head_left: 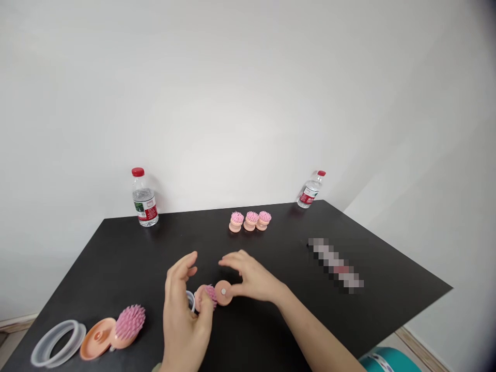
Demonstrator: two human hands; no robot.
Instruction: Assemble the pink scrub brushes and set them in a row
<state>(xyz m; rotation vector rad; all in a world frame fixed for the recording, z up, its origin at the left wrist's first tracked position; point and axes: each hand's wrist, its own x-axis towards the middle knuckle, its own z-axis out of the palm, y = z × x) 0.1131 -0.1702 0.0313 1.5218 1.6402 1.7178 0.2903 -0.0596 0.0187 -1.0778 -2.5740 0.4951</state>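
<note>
My left hand (185, 315) is open, its fingers raised and apart. Its thumb overlaps a pink-bristled brush head (211, 293) and a peach round part (199, 298); whether it touches them I cannot tell. A translucent ring (190, 299) shows partly behind this hand. My right hand (251, 279) curves open above the table, its thumb at the edge of a peach disc (222, 293) with a pale centre. Between fingers and thumb there is a gap with nothing in it.
At the back stand small peach brushes with pink bristles (251, 221). Front left lie translucent rings (58, 343), a peach dish-shaped part (96, 339) and a brush head (130, 325). Water bottles stand at back left (145, 201) and back right (310, 191). A blurred-out strip (335, 264) lies right.
</note>
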